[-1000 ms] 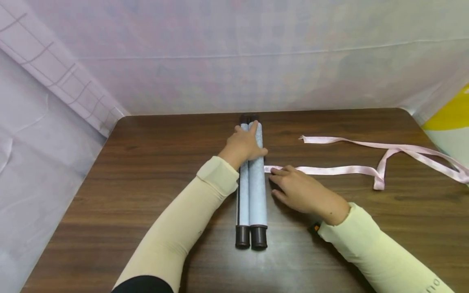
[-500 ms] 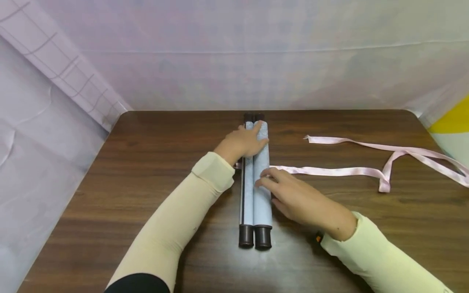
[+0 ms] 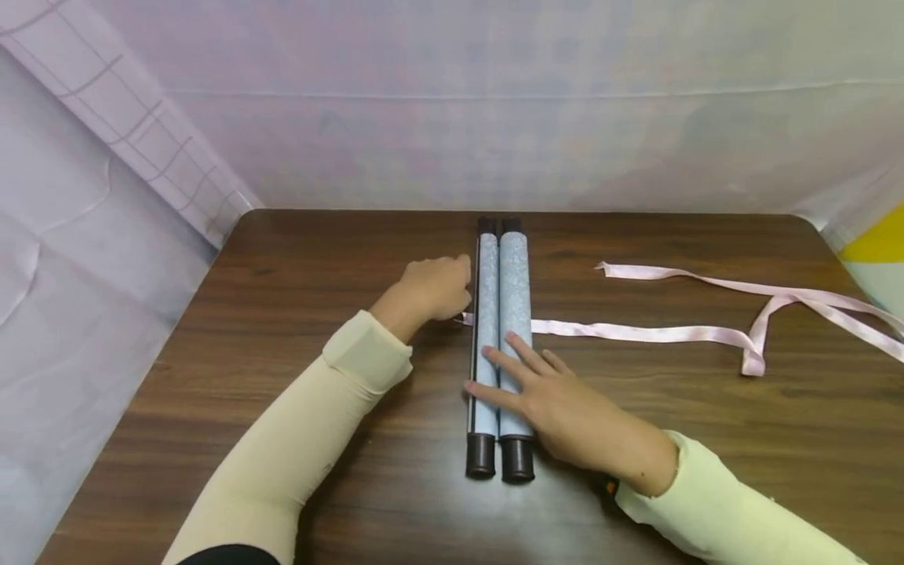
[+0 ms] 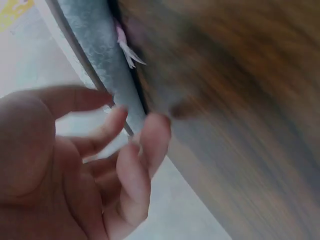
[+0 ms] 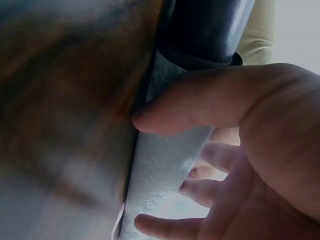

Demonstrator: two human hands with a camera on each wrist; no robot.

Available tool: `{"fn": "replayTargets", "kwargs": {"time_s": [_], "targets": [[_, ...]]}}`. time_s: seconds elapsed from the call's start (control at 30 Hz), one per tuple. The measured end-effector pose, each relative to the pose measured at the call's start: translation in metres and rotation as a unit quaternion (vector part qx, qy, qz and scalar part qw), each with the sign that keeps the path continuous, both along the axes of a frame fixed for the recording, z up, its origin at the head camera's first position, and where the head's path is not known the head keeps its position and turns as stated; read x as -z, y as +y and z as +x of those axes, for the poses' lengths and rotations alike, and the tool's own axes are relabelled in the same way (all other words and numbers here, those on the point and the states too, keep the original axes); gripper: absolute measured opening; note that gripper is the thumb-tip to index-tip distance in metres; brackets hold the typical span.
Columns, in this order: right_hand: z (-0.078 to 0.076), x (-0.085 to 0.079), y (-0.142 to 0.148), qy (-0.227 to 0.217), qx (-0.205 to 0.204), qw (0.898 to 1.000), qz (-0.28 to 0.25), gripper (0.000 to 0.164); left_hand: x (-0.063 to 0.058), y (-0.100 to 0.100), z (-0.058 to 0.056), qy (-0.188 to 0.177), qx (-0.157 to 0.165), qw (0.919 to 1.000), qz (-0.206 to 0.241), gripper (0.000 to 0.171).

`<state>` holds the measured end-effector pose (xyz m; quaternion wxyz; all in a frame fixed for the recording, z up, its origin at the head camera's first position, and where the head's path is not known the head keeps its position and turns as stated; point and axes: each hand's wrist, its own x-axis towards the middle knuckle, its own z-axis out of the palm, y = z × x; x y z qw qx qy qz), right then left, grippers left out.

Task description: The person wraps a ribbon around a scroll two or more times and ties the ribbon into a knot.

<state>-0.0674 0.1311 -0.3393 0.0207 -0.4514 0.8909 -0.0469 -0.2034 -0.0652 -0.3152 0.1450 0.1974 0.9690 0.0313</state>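
At the middle of the tabletop (image 3: 297, 314), taken as the dial's centre with twelve at the far edge: two pale blue patterned rolls, a left roll (image 3: 488, 298) and a right roll (image 3: 515, 282), lying side by side from twelve to six. Dark caps (image 3: 518, 459) on their ends.

Ribbon (image 3: 643, 333), pink: passes beneath both rolls. Short frayed end out at ten; long part out to three, with a fold. Another pink stretch, loose end at two, runs out of frame.

Left hand (image 3: 432, 290), at ten: just beside the left roll, near the ribbon's short end. Grip narrow, fingers loosely curled, nothing seen in it.

Right hand (image 3: 554, 400), at four: grip wide, fingers spread across both rolls, resting on them without clasping; thumb along the right roll's outer side.

Progress, by judgement: early. Done: rolls paired, ribbon laid under them. Left: everything above the rolls; no turn over the top and no knot shows, and both visible ribbon ends lie free.

Surface: dark brown wood grain, streaks running mostly nine to three; soft sheen at six; rounded far corners at ten and two.

Room: pale sheet (image 3: 452, 141) at twelve, creased crosswise; whitish cloth (image 3: 92, 275) with a grid-lined strip between nine and ten; yellow patch (image 3: 879, 242) between two and three.
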Motion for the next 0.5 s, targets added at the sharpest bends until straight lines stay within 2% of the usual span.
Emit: {"fn": "replayTargets", "kwargs": {"time_s": [0.1,0.23,0.5], "targets": [[0.0008,0.0025,0.0019,0.004,0.0,1.0,-0.01,0.097,0.0006,-0.0017,0.0058,-0.019,0.029,0.9994,0.005,0.027],[0.0011,0.0047,0.0032,0.012,0.0,1.0,-0.025,0.091,0.0009,0.0003,0.01,-0.019,0.054,0.9983,0.01,0.024],[0.0005,0.0054,0.002,0.015,0.001,0.999,-0.035,0.088,0.0072,0.0026,0.0093,-0.005,0.058,0.9982,0.016,0.008]]}}
